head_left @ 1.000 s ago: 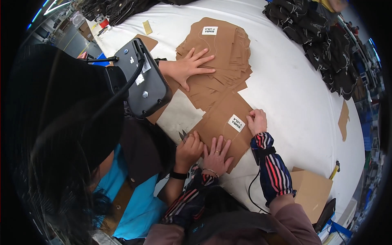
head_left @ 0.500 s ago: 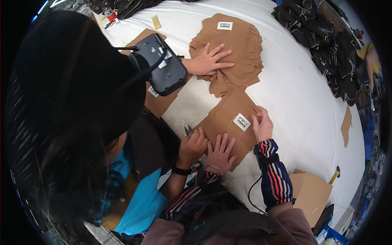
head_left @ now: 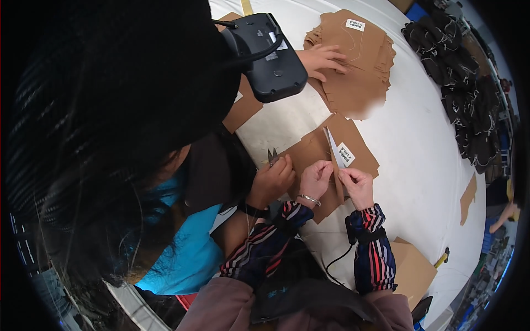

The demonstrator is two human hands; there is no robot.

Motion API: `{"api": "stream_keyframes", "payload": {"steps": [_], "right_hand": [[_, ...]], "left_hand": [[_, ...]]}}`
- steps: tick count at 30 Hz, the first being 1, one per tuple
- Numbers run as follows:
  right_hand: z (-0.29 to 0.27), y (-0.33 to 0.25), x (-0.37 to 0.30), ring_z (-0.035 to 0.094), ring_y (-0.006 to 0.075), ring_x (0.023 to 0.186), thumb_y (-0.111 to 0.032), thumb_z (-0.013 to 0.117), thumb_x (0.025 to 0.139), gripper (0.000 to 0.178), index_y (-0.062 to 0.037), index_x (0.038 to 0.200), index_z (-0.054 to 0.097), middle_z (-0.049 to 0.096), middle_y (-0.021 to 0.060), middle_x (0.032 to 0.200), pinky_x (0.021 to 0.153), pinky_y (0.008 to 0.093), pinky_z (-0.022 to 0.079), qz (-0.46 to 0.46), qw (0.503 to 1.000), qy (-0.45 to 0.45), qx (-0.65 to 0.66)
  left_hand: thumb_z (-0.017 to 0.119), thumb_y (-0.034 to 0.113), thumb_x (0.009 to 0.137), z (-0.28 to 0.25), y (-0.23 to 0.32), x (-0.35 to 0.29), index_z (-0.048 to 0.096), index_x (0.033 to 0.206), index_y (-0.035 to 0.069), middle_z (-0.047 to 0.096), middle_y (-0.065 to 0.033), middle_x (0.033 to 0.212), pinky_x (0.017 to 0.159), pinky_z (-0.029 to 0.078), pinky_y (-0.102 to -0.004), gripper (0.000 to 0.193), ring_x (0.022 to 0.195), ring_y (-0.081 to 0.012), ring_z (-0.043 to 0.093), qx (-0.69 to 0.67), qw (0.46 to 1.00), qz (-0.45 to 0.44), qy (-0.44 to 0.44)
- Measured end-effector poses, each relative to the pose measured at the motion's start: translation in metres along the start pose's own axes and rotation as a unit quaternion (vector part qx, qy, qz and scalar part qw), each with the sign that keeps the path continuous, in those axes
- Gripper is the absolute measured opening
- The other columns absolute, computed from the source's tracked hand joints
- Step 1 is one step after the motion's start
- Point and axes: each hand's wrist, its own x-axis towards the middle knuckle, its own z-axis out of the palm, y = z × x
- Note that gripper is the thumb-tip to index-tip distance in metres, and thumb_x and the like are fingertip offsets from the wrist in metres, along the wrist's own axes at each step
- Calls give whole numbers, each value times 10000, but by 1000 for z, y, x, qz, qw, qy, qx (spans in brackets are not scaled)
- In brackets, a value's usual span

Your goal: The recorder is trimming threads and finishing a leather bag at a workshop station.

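On the desk (head_left: 419, 165) covered in white cloth, straight in front of me, lies a small stack of flat brown paper sheets (head_left: 361, 144), part of it raised between my hands as a narrow upright flap (head_left: 334, 157), brown on its left side and pale on its right. The fingers of my left hand (head_left: 317, 181) are drawn together, with no gap I can see, pinching the flap from its brown side; those of my right hand (head_left: 356, 186) pinch it closed between thumb and forefinger on the pale side. How many layers each has hold of, I cannot tell. Just right of the flap sits a white rectangular label with dark print (head_left: 344, 154). Close to my left hand, a co-worker's fist (head_left: 276, 177) holds a pair of dark metal scissors (head_left: 273, 156), blades pointing away from me. The co-worker's other hand (head_left: 324, 60) rests spread at the left side of a thicker, fanned pile of brown paper pieces (head_left: 356, 66) beyond my stack. Farther off to the right lie heaped black fabric bundles (head_left: 464, 88); nearer, beyond my right sleeve, stands a brown cardboard piece (head_left: 413, 270) beside a yellow-handled tool (head_left: 442, 257).
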Motion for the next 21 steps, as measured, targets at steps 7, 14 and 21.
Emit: {"api": "stream_keyframes", "payload": {"steps": [7,14,21], "right_hand": [[-4,0,-2,464,8,582,-86,608,809,131,30,843,659,574,-31,653,513,164,375,4,1000,-28,-5],[-3,3,1,549,56,616,-60,595,810,115,38,822,655,619,29,704,558,179,438,64,992,-74,76],[3,7,1,581,81,638,-82,614,818,124,38,847,603,611,45,720,608,190,477,99,984,-57,135]], "left_hand": [[563,218,859,4,7,1,594,818,-26,535,-1,577,491,400,-227,249,534,-49,469,61,998,-32,3],[517,199,875,-1,2,-1,550,751,-11,496,-20,557,469,363,-230,245,520,-43,436,80,996,14,26],[488,130,880,-3,0,-9,501,742,-11,436,13,579,494,355,-219,198,566,-33,385,103,994,28,1]]}}
